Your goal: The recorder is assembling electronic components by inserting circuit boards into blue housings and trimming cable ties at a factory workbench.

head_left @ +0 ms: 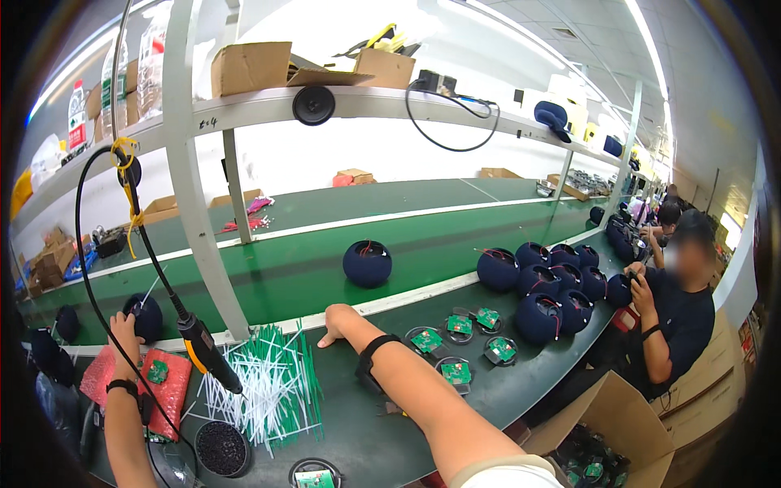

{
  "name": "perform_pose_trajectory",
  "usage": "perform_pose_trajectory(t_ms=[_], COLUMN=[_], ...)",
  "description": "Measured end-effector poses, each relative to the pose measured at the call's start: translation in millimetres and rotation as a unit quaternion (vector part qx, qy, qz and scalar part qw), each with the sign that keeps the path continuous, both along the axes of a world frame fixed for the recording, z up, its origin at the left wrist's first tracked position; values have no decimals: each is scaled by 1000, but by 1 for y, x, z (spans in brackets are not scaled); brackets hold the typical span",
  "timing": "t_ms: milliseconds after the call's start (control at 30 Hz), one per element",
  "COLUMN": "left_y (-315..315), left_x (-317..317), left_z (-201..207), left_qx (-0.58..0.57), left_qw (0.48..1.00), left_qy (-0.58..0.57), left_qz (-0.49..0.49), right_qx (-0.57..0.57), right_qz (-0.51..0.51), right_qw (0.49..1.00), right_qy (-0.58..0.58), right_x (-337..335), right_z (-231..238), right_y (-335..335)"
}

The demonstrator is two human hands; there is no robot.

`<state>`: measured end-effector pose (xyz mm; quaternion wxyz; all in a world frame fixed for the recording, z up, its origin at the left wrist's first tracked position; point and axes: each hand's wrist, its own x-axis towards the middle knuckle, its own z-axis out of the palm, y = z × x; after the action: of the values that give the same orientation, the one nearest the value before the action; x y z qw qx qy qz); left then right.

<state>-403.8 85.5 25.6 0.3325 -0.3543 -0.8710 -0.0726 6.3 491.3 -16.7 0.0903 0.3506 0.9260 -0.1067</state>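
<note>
At the left, my left hand [125, 337] is closed at the near side of a dark blue, fabric-covered round speaker housing [147, 316]. A thin white strip sticks up from that housing, and my hand hides part of its side. My right arm reaches across the bench, and my right hand [335, 324] rests at the edge of the green belt, thumb pointing down and apart, nothing seen in it. Its other fingers are partly hidden. Between my arms lies a pile of white and green cable ties [264, 382]. An electric screwdriver [208, 353] hangs above the pile.
One round housing [368, 263] sits on the green belt [439, 244]; several more [538, 317] cluster at the right. Speaker drivers with green circuit boards [455, 372] lie beside my right arm. A tub of black screws [222, 449], a cardboard box [610, 415] and a seated co-worker [679, 301] are nearby.
</note>
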Motion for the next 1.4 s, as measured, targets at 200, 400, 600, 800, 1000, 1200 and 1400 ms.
perform_pose_trajectory(t_ms=[200,400,600,800,1000,1200,1400], left_y=[-49,-148,-214,-161,-55,0,16], left_x=[28,138,324,419,440,435,431], left_z=[30,91,116,114,90,69,57], left_qx=[140,262,251,61,9,-63,-96], left_qw=[987,947,948,911,850,854,852], left_qy=[-58,-103,-5,-18,-94,-96,-136], left_qz=[-58,-153,-196,-408,-518,-507,-496], right_qx=[-40,1,78,-265,-483,-474,-408], right_qz=[-27,-1,15,85,53,-37,-72], right_qw=[999,999,982,897,722,617,624], right_qy=[17,50,169,344,492,627,662], right_x=[-3,2,33,118,217,236,213], right_z=[-4,-20,-2,64,57,28,17], right_y=[1,7,-38,-145,-220,-228,-229])
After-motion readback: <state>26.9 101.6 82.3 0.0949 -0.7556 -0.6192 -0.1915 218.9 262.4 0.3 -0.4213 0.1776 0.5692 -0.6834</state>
